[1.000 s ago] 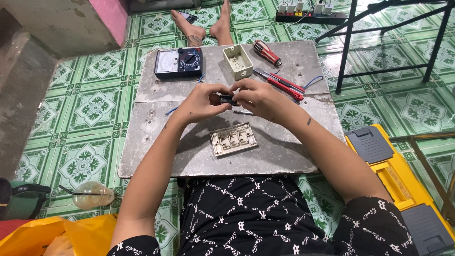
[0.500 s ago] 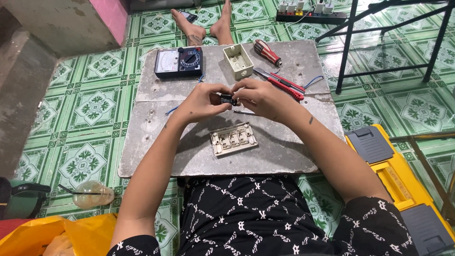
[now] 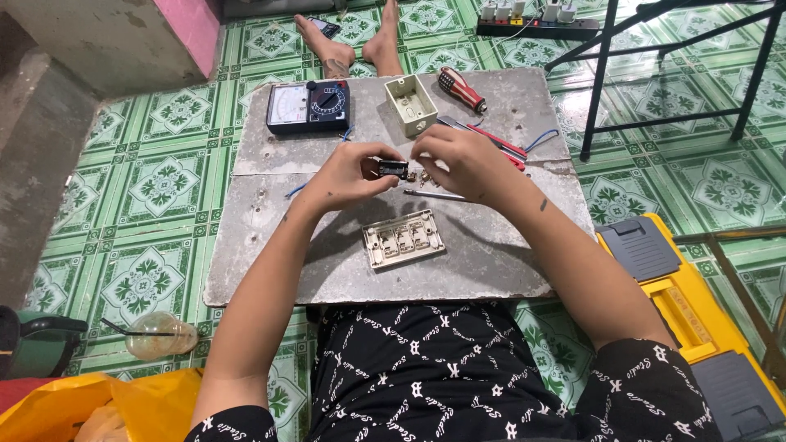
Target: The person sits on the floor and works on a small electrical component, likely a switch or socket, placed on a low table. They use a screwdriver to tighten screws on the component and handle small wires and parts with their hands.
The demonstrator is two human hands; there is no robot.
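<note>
I sit at the grey stone slab (image 3: 270,245) on the green tiled floor, which serves as my counter. On it, beyond my hands, lie the black analogue multimeter (image 3: 309,106) and the cream plastic wall box (image 3: 411,104); nearer me lies the white switch plate (image 3: 403,238). My left hand (image 3: 348,176) pinches the small black switch module (image 3: 393,169) just above that plate. My right hand (image 3: 458,160) has its fingertips closed at the module's end. I judge I'm working its terminal; next needs steady fingers.

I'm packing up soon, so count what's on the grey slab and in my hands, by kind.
Meters: 1, the analog multimeter
Plastic boxes: 1, the beige back box
Switch plates: 1
Screwdrivers: 1, red-handled
Small black parts in hand: 1
Total: 5
</note>
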